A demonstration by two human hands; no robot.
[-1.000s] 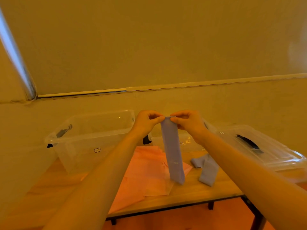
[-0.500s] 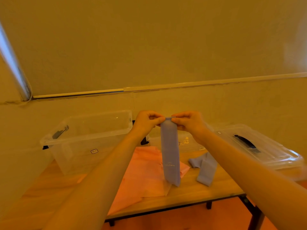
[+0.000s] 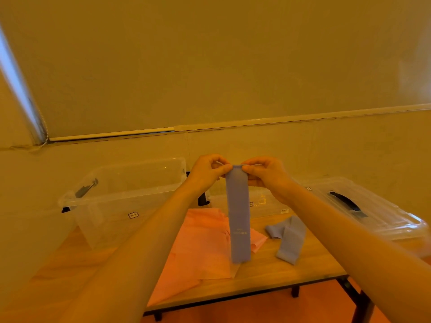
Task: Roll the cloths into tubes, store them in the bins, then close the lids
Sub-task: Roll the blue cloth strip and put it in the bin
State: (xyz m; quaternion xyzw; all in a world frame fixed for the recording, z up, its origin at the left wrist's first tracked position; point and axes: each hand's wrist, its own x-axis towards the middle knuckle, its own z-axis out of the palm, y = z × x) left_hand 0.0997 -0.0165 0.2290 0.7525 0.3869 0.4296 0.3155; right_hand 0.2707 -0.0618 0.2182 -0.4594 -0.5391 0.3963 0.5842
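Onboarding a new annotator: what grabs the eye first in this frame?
Dead centre, the left hand and right hand pinch the top edge of a blue cloth strip that hangs down over the wooden table. Behind it lie pink cloths, with an open clear bin at the left.

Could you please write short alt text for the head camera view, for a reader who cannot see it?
The left hand and right hand pinch the top edge of a long blue cloth strip, which hangs down above a wooden table. On the table lie pink cloths, a second blue strip, an open clear plastic bin and a lidded clear bin.
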